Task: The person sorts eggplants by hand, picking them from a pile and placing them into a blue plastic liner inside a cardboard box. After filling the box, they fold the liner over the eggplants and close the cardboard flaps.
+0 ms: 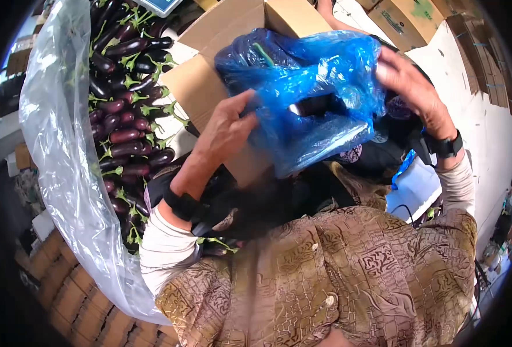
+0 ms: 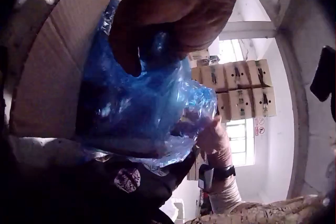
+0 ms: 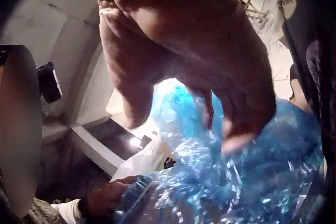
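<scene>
In the head view, a blue plastic bag [image 1: 331,69] is spread over an open cardboard box [image 1: 195,87]. Dark, shiny contents with a green streak show through its far left part, and a dark shape [image 1: 315,105] shows in its opening. My left hand [image 1: 224,127] pinches the bag's left edge between thumb and fingers. On the opposite side my right hand [image 1: 409,84], blurred, lies against the plastic. Its fingers [image 3: 247,103] are spread over the crinkled bag in the right wrist view, thumb apart from them.
Many eggplants [image 1: 126,136] lie in a heap on the left, beside a clear plastic sheet [image 1: 65,121]. Cardboard boxes [image 1: 403,23] stand at the far right, with flattened cardboard [image 1: 481,58] by them. A blue-and-white torn piece [image 1: 415,188] sits near my right forearm.
</scene>
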A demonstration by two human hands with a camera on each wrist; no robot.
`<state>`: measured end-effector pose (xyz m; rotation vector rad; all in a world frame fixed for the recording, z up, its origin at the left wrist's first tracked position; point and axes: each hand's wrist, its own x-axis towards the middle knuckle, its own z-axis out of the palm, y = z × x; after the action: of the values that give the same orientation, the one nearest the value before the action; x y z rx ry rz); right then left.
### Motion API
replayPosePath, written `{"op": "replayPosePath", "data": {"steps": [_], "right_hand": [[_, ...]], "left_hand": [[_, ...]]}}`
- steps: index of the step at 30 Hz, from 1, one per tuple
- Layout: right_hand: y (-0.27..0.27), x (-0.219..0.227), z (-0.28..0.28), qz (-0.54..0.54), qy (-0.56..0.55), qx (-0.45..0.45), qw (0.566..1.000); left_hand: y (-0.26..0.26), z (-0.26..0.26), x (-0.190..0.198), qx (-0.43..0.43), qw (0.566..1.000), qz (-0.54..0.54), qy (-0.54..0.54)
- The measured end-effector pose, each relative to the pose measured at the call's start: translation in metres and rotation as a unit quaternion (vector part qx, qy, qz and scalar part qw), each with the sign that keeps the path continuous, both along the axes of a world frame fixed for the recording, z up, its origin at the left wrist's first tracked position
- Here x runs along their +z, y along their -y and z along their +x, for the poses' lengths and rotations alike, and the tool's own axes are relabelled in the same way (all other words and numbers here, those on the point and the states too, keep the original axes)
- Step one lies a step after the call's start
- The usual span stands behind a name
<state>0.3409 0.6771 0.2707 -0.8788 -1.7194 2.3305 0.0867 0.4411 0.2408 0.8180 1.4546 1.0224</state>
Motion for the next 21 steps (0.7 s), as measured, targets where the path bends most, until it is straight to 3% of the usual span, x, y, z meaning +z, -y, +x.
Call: {"op": "replayPosePath", "data": {"steps": [2, 3, 4, 6, 7, 8, 10, 12, 13, 14, 16, 19, 21], "right_hand": [[0.005, 0.01, 0.0, 0.057, 0.051, 0.188, 0.979], [0.004, 0.001, 0.005, 0.057, 0.136, 0.245, 0.958], [0.016, -0.014, 0.015, 0.106, 0.107, 0.222, 0.963], [0.029, -0.002, 0.019, 0.382, 0.171, 0.315, 0.852], [0.035, -0.024, 0.027, 0.355, 0.134, 0.263, 0.887], [0.043, -0.02, 0.022, 0.265, 0.266, 0.259, 0.89], [0.043, -0.044, 0.034, 0.311, 0.161, 0.305, 0.886], [0.042, -0.005, 0.023, 0.058, 0.279, 0.213, 0.935], [0.031, 0.008, 0.023, 0.022, 0.282, 0.212, 0.935], [0.028, 0.006, 0.03, 0.008, 0.214, 0.124, 0.969], [0.014, -0.007, 0.034, -0.07, 0.174, -0.027, 0.982], [-0.012, -0.009, 0.018, -0.127, 0.109, -0.007, 0.986], [0.004, 0.001, -0.019, -0.092, 0.08, -0.012, 0.993]], "left_hand": [[0.008, 0.004, -0.01, -0.004, 1.0, 0.003, -0.019], [0.013, 0.003, -0.017, -0.024, 0.998, 0.019, -0.046], [0.013, 0.001, -0.014, -0.024, 0.999, 0.016, -0.043], [0.01, -0.001, -0.001, -0.1, 0.991, 0.008, 0.086], [0.01, -0.001, -0.003, -0.098, 0.991, 0.008, 0.086], [0.01, 0.0, -0.006, -0.076, 0.995, 0.029, 0.058], [0.006, 0.002, -0.006, -0.052, 0.997, 0.052, 0.028], [0.004, 0.004, -0.002, 0.069, 0.995, 0.026, 0.072], [0.005, 0.003, -0.005, 0.07, 0.995, 0.024, 0.073], [0.003, 0.002, -0.01, 0.086, 0.993, 0.031, 0.072], [0.001, 0.002, -0.011, 0.1, 0.991, 0.042, 0.073], [0.001, 0.001, -0.009, 0.054, 0.998, 0.021, -0.031], [0.001, 0.0, -0.018, 0.019, 0.975, 0.087, -0.202]]}}
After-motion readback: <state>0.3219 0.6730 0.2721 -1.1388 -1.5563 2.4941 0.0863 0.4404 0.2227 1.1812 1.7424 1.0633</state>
